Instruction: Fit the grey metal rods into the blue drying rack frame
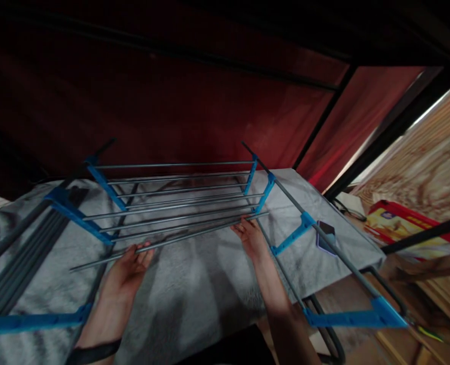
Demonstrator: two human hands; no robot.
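Note:
A loose grey metal rod (190, 236) lies across both my hands. My left hand (128, 266) grips it near its left end, palm up with curled fingers. Toward the other end, my right hand (251, 237) pinches it from below, just beside a blue bracket (265, 196). Behind the rod stands a rack frame, where several fixed crossbars (179, 191) run between blue plastic brackets on the left and right. Another blue bracket (293, 239) on the right-hand upright has no bar in it. At the left, a blue bracket (82, 221) carries crossbar ends.
A bundle of grey rods (27, 253) lies at the left on the grey cloth (194, 289). A phone (326, 237) rests right of the frame. Beyond the table edge are a red and yellow box (400, 228) and wooden boards (441, 289). Dark red fabric (172, 111) hangs behind.

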